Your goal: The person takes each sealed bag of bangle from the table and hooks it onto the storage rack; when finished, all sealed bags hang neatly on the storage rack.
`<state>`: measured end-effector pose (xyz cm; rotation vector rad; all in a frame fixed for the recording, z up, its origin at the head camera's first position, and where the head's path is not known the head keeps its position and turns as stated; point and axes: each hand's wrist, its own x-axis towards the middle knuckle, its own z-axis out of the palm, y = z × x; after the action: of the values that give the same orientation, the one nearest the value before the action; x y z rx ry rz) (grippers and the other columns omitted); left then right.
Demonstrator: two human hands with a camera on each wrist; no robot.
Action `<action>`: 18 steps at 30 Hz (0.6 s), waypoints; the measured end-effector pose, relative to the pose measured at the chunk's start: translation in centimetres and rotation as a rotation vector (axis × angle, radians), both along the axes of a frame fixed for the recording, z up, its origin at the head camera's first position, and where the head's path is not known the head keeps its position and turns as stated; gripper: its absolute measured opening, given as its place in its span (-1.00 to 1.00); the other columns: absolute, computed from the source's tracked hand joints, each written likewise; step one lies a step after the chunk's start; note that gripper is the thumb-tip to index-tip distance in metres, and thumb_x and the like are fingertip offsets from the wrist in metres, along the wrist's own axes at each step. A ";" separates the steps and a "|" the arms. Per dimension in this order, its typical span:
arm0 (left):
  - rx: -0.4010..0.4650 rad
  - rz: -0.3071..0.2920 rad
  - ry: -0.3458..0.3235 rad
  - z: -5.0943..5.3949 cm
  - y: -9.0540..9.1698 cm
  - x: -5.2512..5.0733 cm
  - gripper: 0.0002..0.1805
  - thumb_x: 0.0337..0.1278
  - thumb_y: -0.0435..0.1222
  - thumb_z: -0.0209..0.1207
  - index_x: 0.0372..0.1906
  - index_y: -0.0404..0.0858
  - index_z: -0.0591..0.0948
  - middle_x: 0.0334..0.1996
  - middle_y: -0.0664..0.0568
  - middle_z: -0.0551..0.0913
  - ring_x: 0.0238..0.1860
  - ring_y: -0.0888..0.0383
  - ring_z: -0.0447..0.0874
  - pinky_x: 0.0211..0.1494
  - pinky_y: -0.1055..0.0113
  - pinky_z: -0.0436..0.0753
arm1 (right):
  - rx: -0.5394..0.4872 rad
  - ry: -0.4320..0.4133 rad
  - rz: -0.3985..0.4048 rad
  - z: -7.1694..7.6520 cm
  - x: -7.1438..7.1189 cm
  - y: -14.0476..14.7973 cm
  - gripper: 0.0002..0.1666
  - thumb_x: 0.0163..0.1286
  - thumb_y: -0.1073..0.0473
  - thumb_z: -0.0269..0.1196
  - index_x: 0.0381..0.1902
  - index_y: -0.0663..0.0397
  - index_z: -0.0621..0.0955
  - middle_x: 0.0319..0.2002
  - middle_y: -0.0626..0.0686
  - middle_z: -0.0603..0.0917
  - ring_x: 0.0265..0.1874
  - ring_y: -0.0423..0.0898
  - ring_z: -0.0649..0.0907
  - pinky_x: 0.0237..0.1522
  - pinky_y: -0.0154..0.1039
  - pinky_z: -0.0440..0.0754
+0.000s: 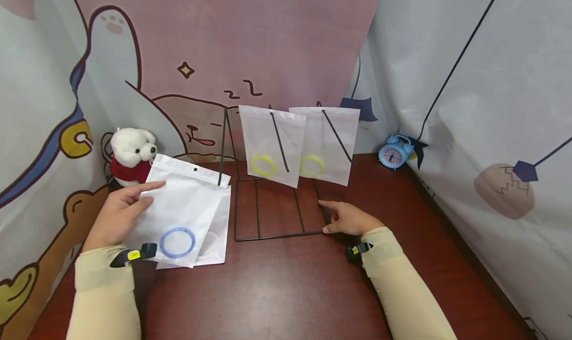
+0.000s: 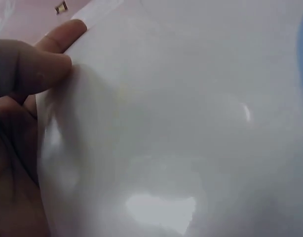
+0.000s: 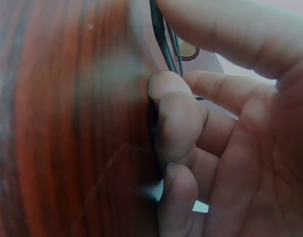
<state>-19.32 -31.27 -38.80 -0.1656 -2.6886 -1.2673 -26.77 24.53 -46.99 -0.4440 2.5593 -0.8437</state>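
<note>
And here's the left hand (image 1: 122, 213), thumb and fingers pinching the left edge of a blue-ring pouch (image 1: 183, 201), a white zip bag with a punched hole at its top and a blue ring (image 1: 162, 243) low inside! It's on the left of the scene, lifted in front of a second white pouch (image 1: 219, 231), its top right corner by the wire rack's left prong; whether they touch, I can't tell

Over to the right hand (image 1: 350, 218): thumb and fingers clamped on the near right corner of the black wire rack (image 1: 277, 238), low on the wood-grain table (image 1: 268, 290). Two more pouches hang from the rack's prongs, the left hanging pouch (image 1: 259, 134) overlapping the right hanging pouch (image 1: 313, 136), a yellow ring showing in each

Anything to read? Two Z-shaped letters (image 1: 252, 88) on the cartoon backdrop (image 1: 290, 47)! The yellow label (image 1: 133, 254) on the left wrist strap is too small to read, likewise the numerals on the light-blue alarm clock (image 1: 395, 151), far right; far left sits a white plush bear (image 1: 131, 146) in red
</note>
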 end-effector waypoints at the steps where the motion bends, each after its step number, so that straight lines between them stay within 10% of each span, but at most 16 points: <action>1: 0.002 -0.013 0.010 0.2 0.2 0.1 -0.58 0.61 -0.29 0.08 0.42 -0.11 0.61 -0.55 -0.01 0.34 -0.58 0.01 0.30 -0.57 0.21 0.34 | -0.003 0.002 0.001 0.0 0.0 0.0 0.06 0.32 0.12 0.53 0.66 0.00 0.27 -0.50 0.00 0.57 -0.50 -0.11 0.50 -0.43 -0.22 0.47; 18: 0.054 -0.187 0.100 2.5 1.9 2.0 -0.64 0.50 -0.46 0.13 0.25 -0.24 0.73 -0.55 0.01 0.41 -0.57 0.04 0.28 -0.54 0.21 0.32 | -0.007 -0.010 -0.006 -0.1 0.0 -0.1 0.05 0.33 0.13 0.52 0.67 -0.02 0.27 -0.50 0.00 0.58 -0.51 -0.12 0.50 -0.43 -0.22 0.47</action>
<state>-17.28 -29.41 -36.32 -0.4705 -2.6012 -1.3426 -26.80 24.42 -47.13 -0.4336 2.5500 -0.8550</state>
